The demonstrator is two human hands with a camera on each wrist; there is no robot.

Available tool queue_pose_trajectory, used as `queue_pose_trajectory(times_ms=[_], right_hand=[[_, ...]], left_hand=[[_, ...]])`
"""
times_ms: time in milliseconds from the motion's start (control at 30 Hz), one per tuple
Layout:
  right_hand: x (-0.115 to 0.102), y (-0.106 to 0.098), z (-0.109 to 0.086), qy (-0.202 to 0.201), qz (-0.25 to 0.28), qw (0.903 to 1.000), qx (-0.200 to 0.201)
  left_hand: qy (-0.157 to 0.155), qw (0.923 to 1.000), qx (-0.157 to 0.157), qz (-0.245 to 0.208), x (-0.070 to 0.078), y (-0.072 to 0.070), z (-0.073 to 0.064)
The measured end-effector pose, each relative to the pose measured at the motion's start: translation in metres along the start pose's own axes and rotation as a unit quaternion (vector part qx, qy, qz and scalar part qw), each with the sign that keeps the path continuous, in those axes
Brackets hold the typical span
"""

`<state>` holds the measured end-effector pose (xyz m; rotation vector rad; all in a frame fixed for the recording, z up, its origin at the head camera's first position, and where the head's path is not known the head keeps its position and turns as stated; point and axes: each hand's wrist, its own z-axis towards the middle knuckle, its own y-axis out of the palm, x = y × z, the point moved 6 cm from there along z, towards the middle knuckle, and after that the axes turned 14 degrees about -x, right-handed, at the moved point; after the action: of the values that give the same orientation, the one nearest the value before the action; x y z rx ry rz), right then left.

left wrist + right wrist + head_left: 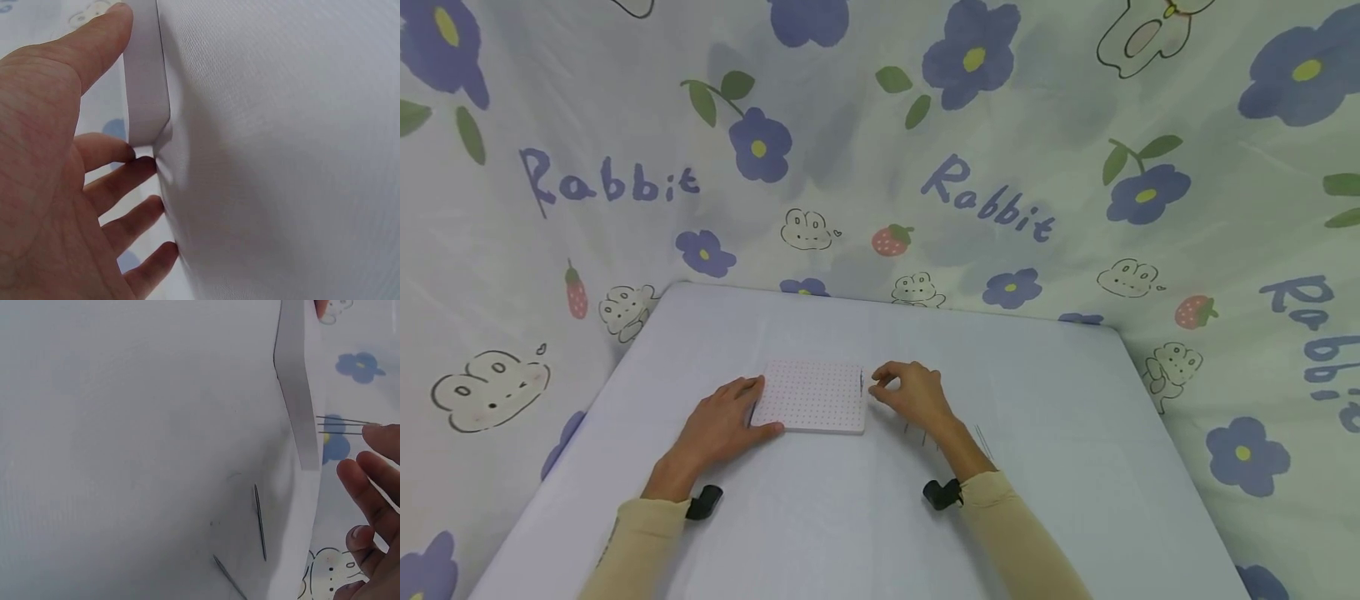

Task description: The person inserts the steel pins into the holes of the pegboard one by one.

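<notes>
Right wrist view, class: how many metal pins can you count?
5: three pins side by side between the white board and right hand; a fourth pin and fifth pin lie on the table. The hand may hide others.

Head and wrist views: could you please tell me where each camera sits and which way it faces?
Head: worn on the head, facing forward and down at the perforated board on the table; left grip, right grip and sleeves show.
Left wrist: worn there, facing the board's edge; left grip at left.
Right wrist: worn there, facing the board's edge and loose needles; right grip at right.
Head and right wrist share the board and loose needles.
</notes>
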<state>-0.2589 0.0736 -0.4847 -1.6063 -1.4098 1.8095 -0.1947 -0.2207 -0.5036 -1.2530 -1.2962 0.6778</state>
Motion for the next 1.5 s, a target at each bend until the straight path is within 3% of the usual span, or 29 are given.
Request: queue_pose_trajectory(times_ms=[400,600,833,1133,1500], right_hand=[[0.018,-0.034,-0.018,0.008,-0.003,0.9992,0.040],[0.042,-0.048,-0.031,0.018,0.012,0.9983,0.054],[0.078,-0.058,-0.055,0.062,0.026,0.9962,0.055],[0.122,-0.060,-0.088,0.103,0.015,0.9931,0.055],[0.140,-0.049,-0.117,0.144,-0.019,0.9891,0.027]], left_hand=[[-0.002,1.0000,0.006,0.005,-0.005,-0.001,0.000],[-0.002,0.9999,0.009,0.005,-0.006,0.000,-0.002],[0.000,0.9999,0.011,0.005,-0.006,0.003,-0.002],[0.005,0.9999,0.010,0.006,-0.001,0.002,0.000],[0.009,0.9999,0.008,0.005,0.000,0.001,0.003]])
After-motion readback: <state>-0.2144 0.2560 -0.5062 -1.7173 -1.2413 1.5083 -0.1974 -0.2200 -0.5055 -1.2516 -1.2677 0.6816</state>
